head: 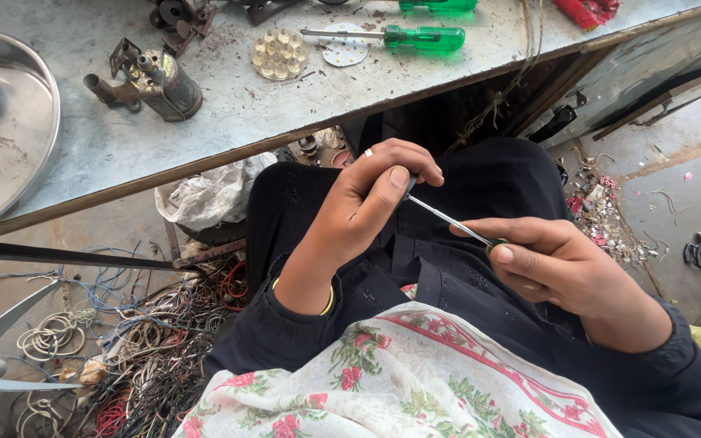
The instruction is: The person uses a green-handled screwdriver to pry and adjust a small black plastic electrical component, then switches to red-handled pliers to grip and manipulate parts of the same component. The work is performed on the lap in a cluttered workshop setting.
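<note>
My left hand (367, 203) is closed around something small and dark at the tip of a thin metal screwdriver shaft (448, 221); what it holds is hidden by the fingers. My right hand (557, 264) grips the screwdriver's green handle, of which only a sliver (498, 242) shows by the thumb. Both hands work over my lap, which is covered in black cloth, with a floral white cloth (415, 381) nearer to me. A ring sits on one finger of my left hand.
A grey metal workbench (229, 105) runs across the top with a green-handled screwdriver (415, 36), a round LED lens plate (280, 54), a small metal torch-like part (160, 81) and a steel bowl (10, 122). Tangled wires (148, 341) cover the floor at the left; debris lies at the right.
</note>
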Motion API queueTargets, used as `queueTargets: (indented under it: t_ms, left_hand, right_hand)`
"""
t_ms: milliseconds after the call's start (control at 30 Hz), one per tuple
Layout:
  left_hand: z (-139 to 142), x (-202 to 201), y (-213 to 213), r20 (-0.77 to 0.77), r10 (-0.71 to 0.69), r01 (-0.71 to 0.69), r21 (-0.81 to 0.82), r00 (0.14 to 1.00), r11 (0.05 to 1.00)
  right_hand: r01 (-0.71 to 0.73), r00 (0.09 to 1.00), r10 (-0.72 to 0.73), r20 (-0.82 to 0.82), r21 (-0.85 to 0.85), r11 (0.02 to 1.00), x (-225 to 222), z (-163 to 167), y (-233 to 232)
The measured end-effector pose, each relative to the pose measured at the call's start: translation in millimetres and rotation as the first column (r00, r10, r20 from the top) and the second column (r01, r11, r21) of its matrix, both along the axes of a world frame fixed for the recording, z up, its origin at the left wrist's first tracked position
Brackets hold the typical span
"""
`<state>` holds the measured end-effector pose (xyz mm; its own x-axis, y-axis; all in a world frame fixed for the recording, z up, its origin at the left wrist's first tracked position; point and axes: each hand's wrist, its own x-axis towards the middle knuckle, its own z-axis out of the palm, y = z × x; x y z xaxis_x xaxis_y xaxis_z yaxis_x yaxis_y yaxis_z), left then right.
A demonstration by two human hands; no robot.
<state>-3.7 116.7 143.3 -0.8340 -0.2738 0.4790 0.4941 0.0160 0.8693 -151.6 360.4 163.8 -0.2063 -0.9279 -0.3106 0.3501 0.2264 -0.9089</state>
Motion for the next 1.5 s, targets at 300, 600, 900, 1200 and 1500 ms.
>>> queueTargets:
  t_ms: [300, 600, 900, 1200, 1500]
  left_hand:
    - [-6, -4, -2, 0.042, 0.042, -0.043, 0.003, 0.998, 0.999]
    - [-7, -5, -3, 0.060, 0.074, -0.073, -0.023, 0.995, 0.997]
    - [-6, -8, 1, 0.096, 0.106, -0.104, -0.023, 0.990, 0.994]
    - [-8, -10, 4, 0.074, 0.068, -0.072, 0.057, 0.995, 0.996]
    - [-8, -11, 7, 0.148, 0.125, -0.128, 0.010, 0.981, 0.992]
  right_hand:
    - [0.053, 0.871, -0.063, -0.487, -0.035, 0.998, 12, -5, -7]
    - [-0.096, 0.259, -0.245, -0.934, -0.277, 0.956, 29, 8, -24]
    - [-0.004, -0.103, -0.259, -0.960, -0.260, 0.966, 33, 10, -29]
    - [0.090, 0.944, -0.092, -0.316, -0.022, 0.996, 15, 9, -11]
    - [0.009, 0.115, -0.244, -0.963, -0.245, 0.969, 40, 17, -22]
